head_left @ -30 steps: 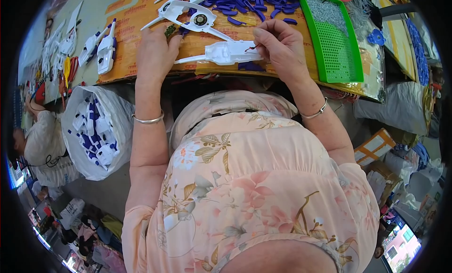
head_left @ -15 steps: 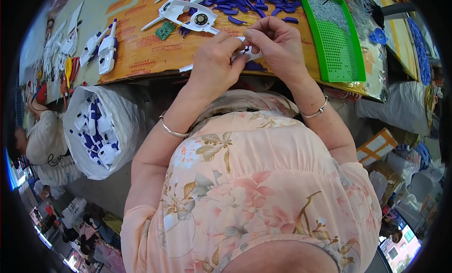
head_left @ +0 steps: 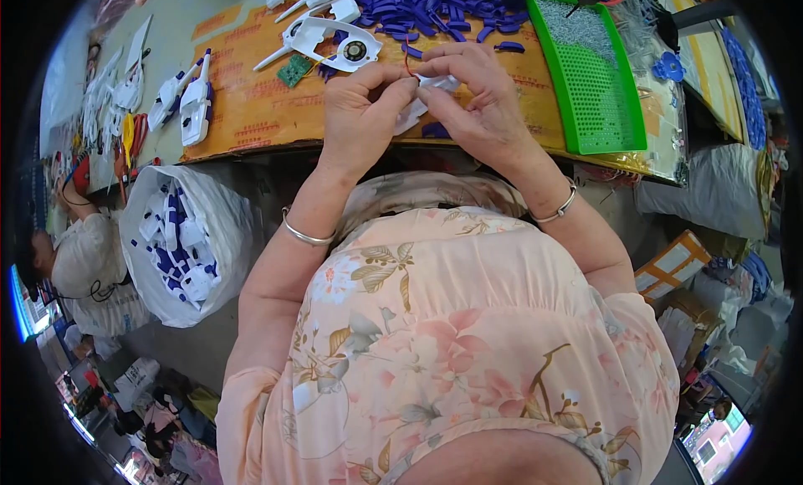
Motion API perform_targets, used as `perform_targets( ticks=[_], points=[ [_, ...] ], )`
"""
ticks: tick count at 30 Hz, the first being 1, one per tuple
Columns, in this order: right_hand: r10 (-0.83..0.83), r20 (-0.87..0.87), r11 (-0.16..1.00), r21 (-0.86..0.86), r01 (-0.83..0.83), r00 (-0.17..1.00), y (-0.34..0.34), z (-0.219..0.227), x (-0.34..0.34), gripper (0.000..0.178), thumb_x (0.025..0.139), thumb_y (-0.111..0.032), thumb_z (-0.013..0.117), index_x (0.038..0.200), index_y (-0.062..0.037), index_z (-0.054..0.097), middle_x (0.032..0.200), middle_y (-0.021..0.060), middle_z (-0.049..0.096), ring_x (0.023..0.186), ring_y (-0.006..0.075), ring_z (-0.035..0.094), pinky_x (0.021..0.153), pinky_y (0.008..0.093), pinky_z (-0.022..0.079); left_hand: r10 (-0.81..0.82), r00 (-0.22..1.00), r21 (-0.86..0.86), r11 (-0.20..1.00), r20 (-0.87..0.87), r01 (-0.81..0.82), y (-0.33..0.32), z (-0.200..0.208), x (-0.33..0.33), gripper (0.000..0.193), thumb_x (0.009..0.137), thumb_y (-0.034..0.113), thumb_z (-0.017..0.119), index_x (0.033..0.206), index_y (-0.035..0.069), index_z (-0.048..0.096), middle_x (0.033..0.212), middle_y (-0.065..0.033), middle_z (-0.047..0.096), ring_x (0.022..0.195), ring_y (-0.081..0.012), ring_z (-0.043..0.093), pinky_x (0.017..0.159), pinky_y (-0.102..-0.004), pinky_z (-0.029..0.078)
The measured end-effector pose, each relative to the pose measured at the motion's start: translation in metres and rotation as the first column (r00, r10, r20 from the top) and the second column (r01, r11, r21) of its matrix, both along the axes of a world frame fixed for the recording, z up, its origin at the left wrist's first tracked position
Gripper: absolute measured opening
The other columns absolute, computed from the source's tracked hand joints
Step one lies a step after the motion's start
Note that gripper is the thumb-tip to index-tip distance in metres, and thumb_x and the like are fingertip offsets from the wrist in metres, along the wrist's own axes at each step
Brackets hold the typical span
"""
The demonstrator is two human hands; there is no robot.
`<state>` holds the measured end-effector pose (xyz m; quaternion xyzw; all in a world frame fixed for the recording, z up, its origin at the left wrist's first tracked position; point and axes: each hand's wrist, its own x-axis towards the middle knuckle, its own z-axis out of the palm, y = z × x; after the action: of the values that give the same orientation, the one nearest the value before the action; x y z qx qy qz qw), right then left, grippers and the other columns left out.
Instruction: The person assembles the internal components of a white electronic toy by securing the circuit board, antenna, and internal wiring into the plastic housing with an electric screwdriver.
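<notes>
My left hand (head_left: pixel 368 112) is closed, thumb and forefinger pinched where a thin red wire (head_left: pixel 408 54) comes down to their tips. My right hand (head_left: pixel 478 100) meets it, its thumb and forefinger closed around a white plastic part (head_left: pixel 410 117). The fingers cover much of that part, and what lies right at the fingertips is too small to make out. Just beyond my left hand lies a white plastic housing half (head_left: pixel 322 35) with a round dark speaker (head_left: pixel 355 50). A green circuit board (head_left: pixel 294 70) on wires rests beside it.
Curved purple pieces (head_left: pixel 418 8) are heaped at the back. A green perforated tray (head_left: pixel 633 108) of small metal parts stands right. White-and-purple housings (head_left: pixel 196 108) lie left. A white sack (head_left: pixel 138 267) of them stands below the table's front edge. Another person (head_left: pixel 88 242) sits far left.
Both hands have drawn in closer, fingertips now meeting slightly left of before. The red wire now stands up between them, and the white part sits more tilted. The whole view has shifted slightly.
</notes>
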<state>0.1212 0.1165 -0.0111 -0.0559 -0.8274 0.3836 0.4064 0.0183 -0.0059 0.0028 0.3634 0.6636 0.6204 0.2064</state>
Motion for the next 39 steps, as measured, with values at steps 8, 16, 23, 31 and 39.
perform_targets(
  ticks=[8, 16, 23, 31, 39],
  points=[
    [-0.02, 0.121, 0.997, 0.07, 0.011, 0.992, 0.003, 0.001, 0.0, 0.006, 0.075, -0.006, 0.06, 0.08, -0.0048, 0.063, 0.083, 0.008, 0.06, 0.09, 0.0271, 0.053, 0.085, 0.0404, 0.036, 0.098, 0.989, 0.038, 0.995, -0.114, -0.094, -0.001, -0.005, 0.004, 0.006, 0.08, 0.004, 0.063, 0.082, -0.001, 0.066, 0.066, -0.0025, 0.059, 0.053, -0.0078, 0.052, 0.047, -0.0217, 0.04],
    [-0.11, 0.146, 0.892, 0.451, 0.032, 0.983, 0.003, 0.008, -0.001, 0.01, 0.073, -0.007, 0.06, 0.082, -0.0043, 0.057, 0.084, 0.0106, 0.056, 0.091, 0.0293, 0.051, 0.088, 0.0447, 0.035, 0.147, 0.777, 0.102, 0.989, -0.612, -0.107, 0.004, -0.001, 0.009, 0.011, 0.073, -0.002, 0.064, 0.083, 0.002, 0.062, 0.072, -0.0095, 0.053, 0.051, -0.0216, 0.053, 0.046, -0.0303, 0.041],
    [-0.079, 0.115, 0.868, 0.496, 0.012, 0.99, 0.007, 0.005, -0.001, 0.012, 0.07, -0.007, 0.059, 0.081, -0.0045, 0.056, 0.085, 0.0119, 0.054, 0.091, 0.0301, 0.05, 0.088, 0.0443, 0.035, 0.093, 0.736, 0.065, 0.996, -0.671, -0.066, 0.005, -0.004, 0.003, 0.007, 0.077, 0.0, 0.061, 0.083, 0.0, 0.062, 0.07, -0.0092, 0.056, 0.053, -0.0203, 0.055, 0.05, -0.0303, 0.044],
    [-0.026, 0.004, 0.952, 0.304, 0.023, 1.0, 0.008, -0.007, -0.003, 0.012, 0.074, -0.009, 0.062, 0.084, -0.005, 0.057, 0.084, 0.0093, 0.055, 0.091, 0.0283, 0.052, 0.088, 0.0432, 0.036, 0.033, 0.987, -0.061, 0.998, 0.159, -0.024, 0.004, -0.003, 0.004, 0.011, 0.085, 0.005, 0.058, 0.088, -0.004, 0.063, 0.069, 0.0014, 0.059, 0.057, -0.0031, 0.05, 0.051, -0.0186, 0.039],
    [-0.094, 0.092, 0.814, 0.58, 0.024, 0.991, 0.005, 0.015, 0.011, 0.007, 0.072, -0.011, 0.062, 0.079, -0.0085, 0.059, 0.076, 0.0044, 0.055, 0.088, 0.0237, 0.054, 0.092, 0.0503, 0.033, 0.045, 0.981, -0.141, 0.987, -0.191, -0.073, 0.0, -0.001, 0.016, 0.011, 0.084, 0.005, 0.058, 0.086, -0.004, 0.063, 0.068, -0.0012, 0.061, 0.06, -0.0062, 0.053, 0.056, -0.0218, 0.043]
  ],
)
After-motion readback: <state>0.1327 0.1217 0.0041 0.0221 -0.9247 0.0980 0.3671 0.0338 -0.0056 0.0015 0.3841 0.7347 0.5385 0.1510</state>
